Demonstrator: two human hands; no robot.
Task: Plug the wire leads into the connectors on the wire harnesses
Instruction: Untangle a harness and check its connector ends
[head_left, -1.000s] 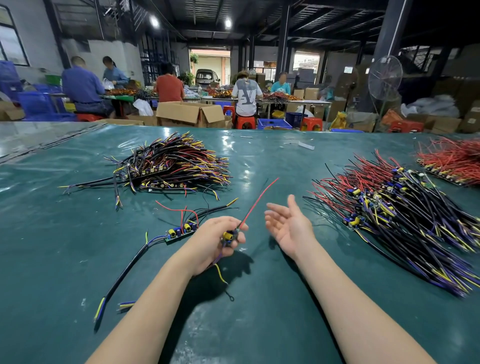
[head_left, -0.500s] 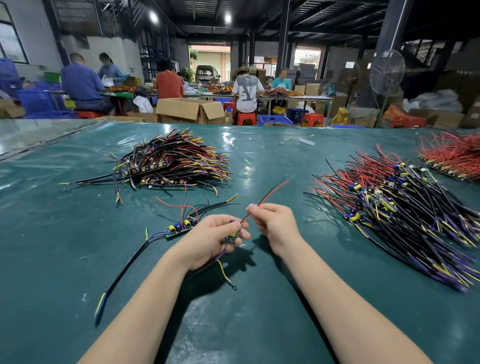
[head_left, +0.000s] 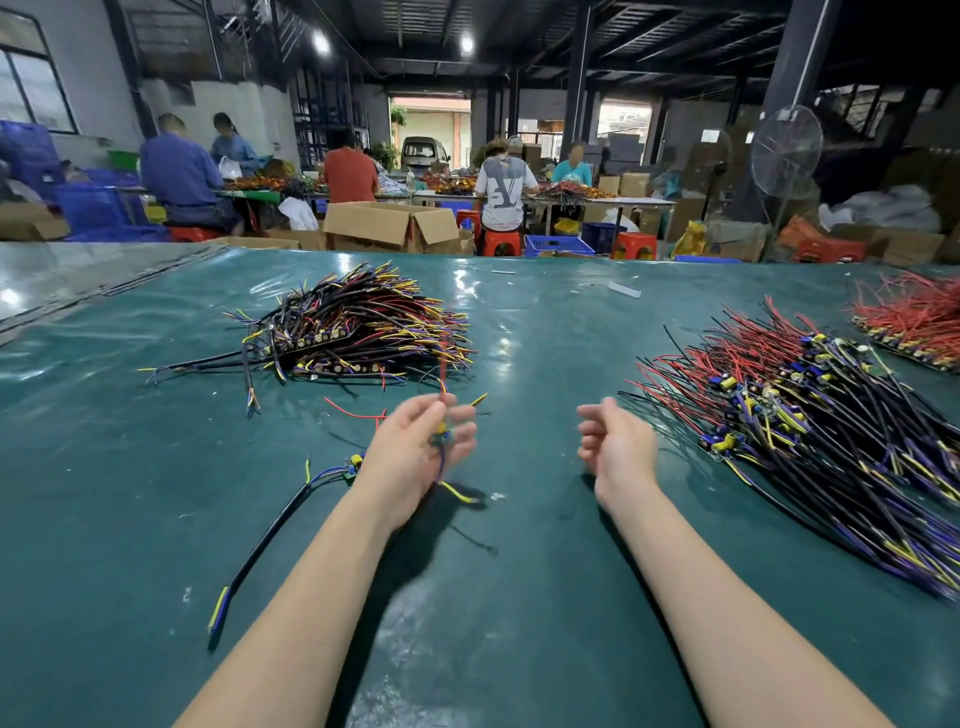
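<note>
**Teal bench: one harness held in the left hand, right hand free**

Head view. A teal plastic-covered table (head_left: 519, 613) fills the lower frame. The person's left hand (head_left: 415, 452) is raised just above it. Its fingers are curled round a small wire harness (head_left: 441, 435) with a yellow part on a green board. A red lead (head_left: 443, 375) rises from the top of the hand, and a blue and yellow tail (head_left: 457, 493) hangs below the palm. Motion blur hides the exact finger contact.

The right hand (head_left: 615, 447) is apart to the right, with its fingers loosely curled and nothing held.

Beside the left wrist a long black-cabled harness (head_left: 270, 535) lies flat on the table, its board end partly hidden by the hand. Beyond it sits a heap of black, red and yellow harnesses (head_left: 358, 327). To the right, near the right hand but not touching it, a fanned heap of red, black and purple harnesses (head_left: 810, 431) is spread out. A red-wired heap (head_left: 914, 317) lies at the far right edge.

Behind the table, people sit at work tables. An open cardboard box (head_left: 389, 226) and a standing fan (head_left: 787, 150) are also in view.
</note>
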